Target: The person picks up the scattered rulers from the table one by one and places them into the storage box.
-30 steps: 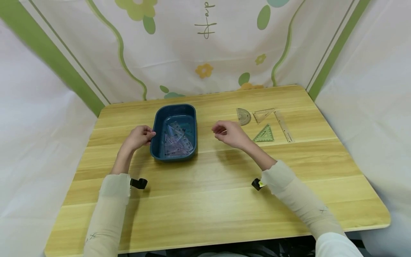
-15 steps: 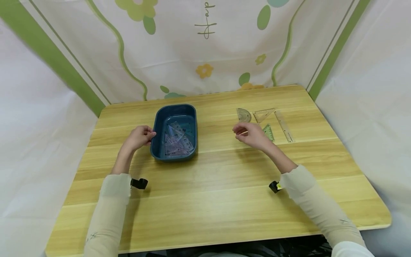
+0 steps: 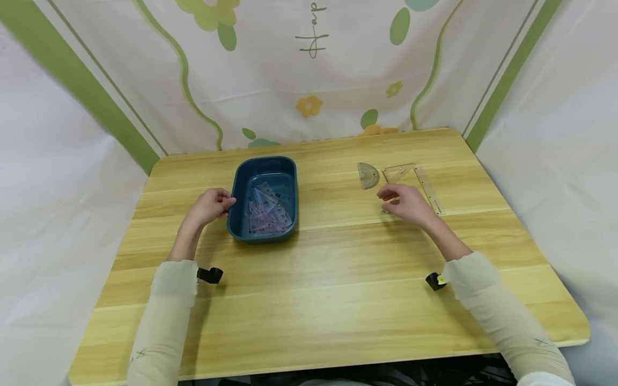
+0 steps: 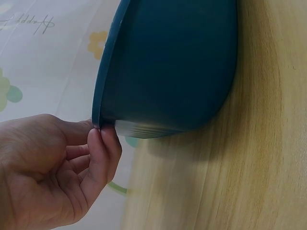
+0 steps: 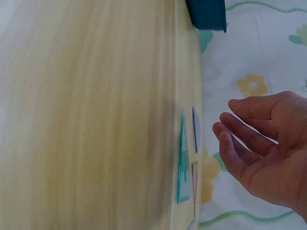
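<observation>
Right hand (image 3: 405, 202) hovers over the right part of the table (image 3: 309, 300), fingers loosely bent with thumb and fingertips parted; nothing in its hold. Below it, apart from the fingers, a green set square (image 5: 183, 167) lies flat, mostly covered by the hand in the head view. Left hand (image 3: 211, 206) pinches the rim of a blue bin (image 3: 265, 165), thumb against fingers across the edge.

Risks, as judged: thin flat plastic offers little edge, so fingertips may skate over it or push it along the wood. Closing wide could nudge the clear set square (image 3: 397, 172) just beyond. A hard tug by the left hand on the rim could tip or drag the bin.

Around: protractor (image 3: 369, 177) left of the clear set square, straight ruler (image 3: 428, 190) to its right. Clear plastic pieces (image 3: 270, 212) lie overlapping in the bin; too tangled to count. Between right hand and bin, only bin wall stands up; see-through pieces are hard to pick out against the wood. Printed cloth (image 3: 270, 80) hangs behind the far edge.
</observation>
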Available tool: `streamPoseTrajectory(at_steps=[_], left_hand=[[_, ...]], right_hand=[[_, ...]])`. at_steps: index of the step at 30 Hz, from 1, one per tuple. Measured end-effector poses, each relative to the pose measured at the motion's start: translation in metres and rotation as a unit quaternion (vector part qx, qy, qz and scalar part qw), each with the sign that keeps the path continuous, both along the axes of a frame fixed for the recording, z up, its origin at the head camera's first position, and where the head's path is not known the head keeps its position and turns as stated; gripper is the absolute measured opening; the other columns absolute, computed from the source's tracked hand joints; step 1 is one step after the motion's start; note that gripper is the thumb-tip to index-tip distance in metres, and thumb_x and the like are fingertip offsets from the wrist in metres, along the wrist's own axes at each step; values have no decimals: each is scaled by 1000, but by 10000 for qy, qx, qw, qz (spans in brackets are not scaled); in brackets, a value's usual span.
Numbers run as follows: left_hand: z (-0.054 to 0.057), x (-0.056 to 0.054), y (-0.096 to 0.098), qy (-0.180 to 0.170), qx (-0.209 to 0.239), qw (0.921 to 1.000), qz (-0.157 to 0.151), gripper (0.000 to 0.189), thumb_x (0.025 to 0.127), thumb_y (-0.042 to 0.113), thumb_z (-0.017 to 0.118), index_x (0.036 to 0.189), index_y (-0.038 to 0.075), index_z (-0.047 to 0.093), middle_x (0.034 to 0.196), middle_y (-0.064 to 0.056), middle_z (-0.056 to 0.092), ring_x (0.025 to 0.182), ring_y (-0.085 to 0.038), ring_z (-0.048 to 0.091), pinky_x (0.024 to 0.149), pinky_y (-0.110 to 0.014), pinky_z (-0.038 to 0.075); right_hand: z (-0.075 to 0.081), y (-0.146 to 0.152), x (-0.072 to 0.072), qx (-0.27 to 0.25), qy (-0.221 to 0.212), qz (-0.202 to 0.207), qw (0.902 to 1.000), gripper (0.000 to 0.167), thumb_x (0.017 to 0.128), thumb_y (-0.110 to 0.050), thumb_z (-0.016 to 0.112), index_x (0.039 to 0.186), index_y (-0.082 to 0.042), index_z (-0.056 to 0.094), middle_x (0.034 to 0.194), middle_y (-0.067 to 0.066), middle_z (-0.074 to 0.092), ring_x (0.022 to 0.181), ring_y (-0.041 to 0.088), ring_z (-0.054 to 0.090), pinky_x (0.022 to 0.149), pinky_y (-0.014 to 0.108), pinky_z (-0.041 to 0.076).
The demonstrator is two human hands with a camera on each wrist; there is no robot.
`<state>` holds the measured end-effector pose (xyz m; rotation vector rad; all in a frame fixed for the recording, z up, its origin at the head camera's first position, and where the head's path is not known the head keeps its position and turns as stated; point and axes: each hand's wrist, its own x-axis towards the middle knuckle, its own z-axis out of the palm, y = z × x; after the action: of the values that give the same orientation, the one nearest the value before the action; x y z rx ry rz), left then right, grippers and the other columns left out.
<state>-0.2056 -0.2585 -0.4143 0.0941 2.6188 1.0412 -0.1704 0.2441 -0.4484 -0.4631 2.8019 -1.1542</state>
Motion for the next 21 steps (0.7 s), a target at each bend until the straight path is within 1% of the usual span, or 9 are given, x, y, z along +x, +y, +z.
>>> streamPoseTrajectory(at_steps=[3, 6, 9, 12, 15, 18, 21], left_hand=[[0, 0, 0, 5, 18, 10000, 1, 29, 106, 21, 50, 116, -6, 54, 80, -4, 55, 75, -22, 58, 70, -31, 56], [0, 0, 0, 9, 22, 10000, 6, 29, 106, 21, 50, 116, -6, 54, 80, -4, 54, 75, -23, 58, 70, -31, 56], [0, 0, 0, 4, 19, 10000, 11, 28, 106, 20, 50, 116, -6, 54, 80, -5, 55, 75, -23, 58, 70, -31, 57], [1, 0, 1, 1, 16, 10000, -3, 29, 106, 20, 50, 117, -6, 54, 82, -6, 57, 76, -24, 59, 70, -32, 57], [1, 1, 1, 3, 22, 10000, -26, 29, 106, 20, 49, 117, -7, 54, 83, -6, 57, 76, -23, 59, 70, -33, 57], [1, 1, 1, 7, 27, 10000, -29, 29, 106, 19, 49, 117, -7, 53, 84, -7, 57, 76, -23, 59, 70, -33, 57], [1, 0, 1, 17, 27, 10000, -28, 28, 106, 19, 49, 117, -7, 53, 84, -7, 57, 76, -24, 58, 70, -33, 57]], right_hand=[[-4, 10, -2, 147, -69, 10, 9999, 34, 91, 2, 65, 124, 4, 61, 125, 23, 64, 117, 39, 60, 95, 50, 54], [-6, 19, -5, 375, -146, 65, 9992, 36, 90, 3, 65, 126, 4, 60, 130, 25, 61, 121, 43, 57, 98, 54, 51], [-7, 25, -10, 729, -38, 175, 9972, 38, 87, 7, 64, 125, 4, 61, 132, 27, 59, 125, 46, 53, 103, 59, 45], [-10, 31, -15, 1174, 218, 386, 9921, 41, 81, 10, 66, 121, 5, 63, 130, 28, 60, 125, 48, 52, 107, 61, 40], [-14, 35, -19, 1561, 362, 596, 9853, 43, 78, 12, 68, 120, 5, 64, 128, 27, 61, 125, 48, 52, 108, 61, 39], [-16, 38, -22, 1787, 371, 729, 9805, 43, 78, 11, 72, 120, 2, 65, 129, 27, 60, 125, 48, 50, 110, 62, 35], [-16, 38, -26, 1864, 270, 755, 9792, 41, 79, 8, 74, 118, 0, 65, 131, 28, 57, 127, 49, 47, 114, 64, 27]])
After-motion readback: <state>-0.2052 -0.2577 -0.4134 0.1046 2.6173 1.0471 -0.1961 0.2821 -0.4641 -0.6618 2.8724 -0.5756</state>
